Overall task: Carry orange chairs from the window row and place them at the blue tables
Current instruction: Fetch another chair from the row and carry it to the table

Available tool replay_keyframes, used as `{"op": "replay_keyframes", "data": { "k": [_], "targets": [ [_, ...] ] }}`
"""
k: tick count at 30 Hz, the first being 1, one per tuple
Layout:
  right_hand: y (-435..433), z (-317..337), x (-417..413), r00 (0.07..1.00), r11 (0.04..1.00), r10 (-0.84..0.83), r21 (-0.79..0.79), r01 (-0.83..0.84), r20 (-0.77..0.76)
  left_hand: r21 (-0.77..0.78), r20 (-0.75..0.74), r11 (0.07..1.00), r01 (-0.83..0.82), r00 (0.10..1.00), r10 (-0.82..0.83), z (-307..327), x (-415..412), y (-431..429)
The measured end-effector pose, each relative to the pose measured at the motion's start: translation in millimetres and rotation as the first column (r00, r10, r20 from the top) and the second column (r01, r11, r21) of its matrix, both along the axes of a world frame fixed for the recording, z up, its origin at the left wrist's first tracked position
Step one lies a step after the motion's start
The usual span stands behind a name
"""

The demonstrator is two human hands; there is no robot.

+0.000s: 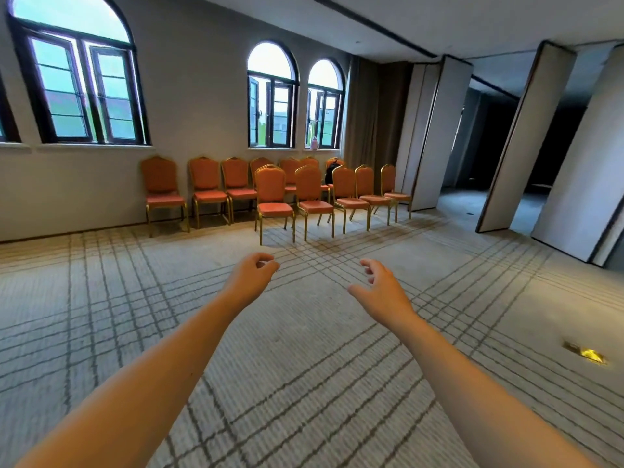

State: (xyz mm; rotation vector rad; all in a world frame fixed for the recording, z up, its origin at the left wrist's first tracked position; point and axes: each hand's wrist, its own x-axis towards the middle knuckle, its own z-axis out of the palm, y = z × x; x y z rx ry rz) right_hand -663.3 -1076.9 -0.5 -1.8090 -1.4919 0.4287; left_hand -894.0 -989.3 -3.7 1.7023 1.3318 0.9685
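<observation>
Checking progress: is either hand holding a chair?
No, the left hand and right hand hover empty over the carpet, short of the orange chairs.

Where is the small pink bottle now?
In the head view, the pink bottle stands on the sill of the rightmost arched window, above the back row of orange chairs.

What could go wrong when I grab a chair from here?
1. The front chairs stand tightly side by side; lifting one may catch its neighbour's legs.
2. A black bag seems to sit on a back chair; picking that chair could drop it.
3. The brass floor box in the carpet on the right could trip you during the carry.
</observation>
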Motion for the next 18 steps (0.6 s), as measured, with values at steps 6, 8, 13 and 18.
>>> {"op": "replay_keyframes", "data": {
  "k": [6,8,13,18],
  "targets": [
    [142,-11,62,0.999,1.000,-0.019,-0.007,0.019,-0.032,-0.026,-0.025,1.000,0.004,1.000,-0.005,-14,63,139],
    [192,-16,84,0.999,1.000,-0.014,0.004,0.014,-0.034,-0.011,-0.032,1.000,0.005,0.999,-0.006,-19,86,187],
    [327,-15,150,1.000,1.000,0.006,0.000,-0.006,-0.029,-0.008,-0.002,1.000,-0.017,1.000,0.017,-12,156,317],
    [459,-5,217,1.000,1.000,0.023,0.014,-0.023,-0.020,-0.038,0.035,0.997,-0.064,0.997,0.065,-13,218,439]
  ]
}}
